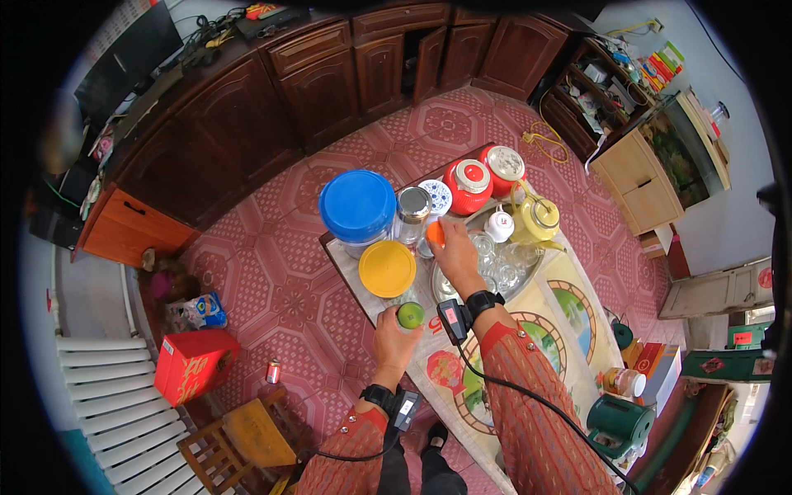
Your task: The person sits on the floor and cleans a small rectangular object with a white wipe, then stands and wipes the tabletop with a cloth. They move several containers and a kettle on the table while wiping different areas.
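Note:
My left hand (394,343) is closed around a small jar with a green lid (411,315), by the table's near left edge. My right hand (453,250) has its fingers on a small clear jar with an orange lid (435,233). Around them stand a yellow-lidded container (387,269), a large blue-lidded container (357,206), a clear jar with a metal lid (413,207) and a blue-and-white patterned lid (435,197). Right of my right hand, a metal tray (533,279) bears several glasses (507,276) and a white cup (499,225).
Two red thermos flasks (468,185) and a yellow teapot (536,218) stand at the table's far end. A green canister (620,421) is at the right. A wooden chair (257,433), a drink can (273,371) and a red box (195,365) are on the left.

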`<state>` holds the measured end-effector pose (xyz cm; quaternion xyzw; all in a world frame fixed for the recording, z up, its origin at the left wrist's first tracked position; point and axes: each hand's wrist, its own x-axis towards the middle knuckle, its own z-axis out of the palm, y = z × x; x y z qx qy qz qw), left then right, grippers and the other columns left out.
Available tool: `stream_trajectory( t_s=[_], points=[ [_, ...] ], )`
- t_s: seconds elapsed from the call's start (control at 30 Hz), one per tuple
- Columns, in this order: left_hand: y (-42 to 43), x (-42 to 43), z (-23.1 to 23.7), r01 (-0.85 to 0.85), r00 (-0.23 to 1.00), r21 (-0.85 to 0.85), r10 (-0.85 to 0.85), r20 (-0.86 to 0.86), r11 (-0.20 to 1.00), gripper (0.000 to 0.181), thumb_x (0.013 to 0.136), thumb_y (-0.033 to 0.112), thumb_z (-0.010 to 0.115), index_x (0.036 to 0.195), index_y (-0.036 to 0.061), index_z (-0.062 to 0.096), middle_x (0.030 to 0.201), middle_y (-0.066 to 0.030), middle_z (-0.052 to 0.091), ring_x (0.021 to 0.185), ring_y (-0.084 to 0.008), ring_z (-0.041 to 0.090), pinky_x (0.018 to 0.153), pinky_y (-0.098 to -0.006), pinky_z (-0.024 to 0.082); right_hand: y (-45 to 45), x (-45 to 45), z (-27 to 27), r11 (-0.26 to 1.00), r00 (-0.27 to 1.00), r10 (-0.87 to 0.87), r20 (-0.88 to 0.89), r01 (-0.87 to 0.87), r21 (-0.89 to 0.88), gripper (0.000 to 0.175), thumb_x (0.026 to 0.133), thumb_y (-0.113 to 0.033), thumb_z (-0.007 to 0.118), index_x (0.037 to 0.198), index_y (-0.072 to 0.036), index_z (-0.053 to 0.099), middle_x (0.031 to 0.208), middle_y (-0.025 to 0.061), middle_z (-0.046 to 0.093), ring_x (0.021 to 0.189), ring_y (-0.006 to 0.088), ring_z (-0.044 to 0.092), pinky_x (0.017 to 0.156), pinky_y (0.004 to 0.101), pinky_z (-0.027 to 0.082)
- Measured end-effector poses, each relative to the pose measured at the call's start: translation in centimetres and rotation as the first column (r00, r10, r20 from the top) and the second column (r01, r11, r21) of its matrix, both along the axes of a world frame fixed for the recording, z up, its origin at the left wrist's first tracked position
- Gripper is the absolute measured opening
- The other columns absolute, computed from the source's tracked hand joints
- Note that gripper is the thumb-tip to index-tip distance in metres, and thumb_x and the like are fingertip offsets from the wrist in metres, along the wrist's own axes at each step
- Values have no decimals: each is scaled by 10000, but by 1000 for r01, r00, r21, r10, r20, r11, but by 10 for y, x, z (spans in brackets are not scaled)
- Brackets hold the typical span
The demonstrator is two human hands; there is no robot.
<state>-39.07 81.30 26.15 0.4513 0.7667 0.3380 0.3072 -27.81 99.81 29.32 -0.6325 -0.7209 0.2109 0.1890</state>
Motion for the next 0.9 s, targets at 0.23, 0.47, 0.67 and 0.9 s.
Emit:
stream_trajectory(
  t_s=[0.23, 0.47, 0.67, 0.9],
  points=[
    [6, 4, -4, 4, 1000, 50, -4, 1, 999, 607, 676, 186, 855, 1212, 47, 607, 1124, -165, 629, 1071, -354, 627, 905, -421, 529, 14, -3, -3, 1000, 999, -16, 30, 16, -10, 475, 829, -244, 743, 1266, -115, 609, 1203, 162, 607, 1065, 377, 636, 881, 459, 528],
    [9, -1, -15, -18, 1000, 87, 16, 23, 996, 611, 643, 143, 873, 1183, 27, 611, 1132, -167, 619, 1100, -355, 597, 944, -426, 508, -16, -8, -13, 981, 980, 195, -51, -194, 16, 469, 791, -189, 756, 1233, -105, 622, 1137, 185, 603, 975, 405, 659, 830, 468, 549],
    [9, -13, -10, -36, 996, 207, 53, -78, 978, 625, 612, 113, 887, 1171, 15, 623, 1308, -178, 548, 1190, -364, 565, 989, -437, 487, -26, -12, -8, 985, 979, 171, -107, -168, 34, 492, 774, -148, 757, 1241, -90, 616, 1144, 183, 601, 952, 414, 661, 824, 468, 551],
    [7, -26, -6, -47, 996, 181, 32, 84, 982, 610, 607, 90, 883, 1159, -7, 642, 1388, -204, 515, 1271, -394, 527, 1024, -422, 473, -31, -22, -4, 974, 961, 207, -186, -220, -52, 521, 778, -130, 754, 1275, -79, 605, 1231, 195, 587, 1020, 413, 644, 885, 449, 541]
  ],
)
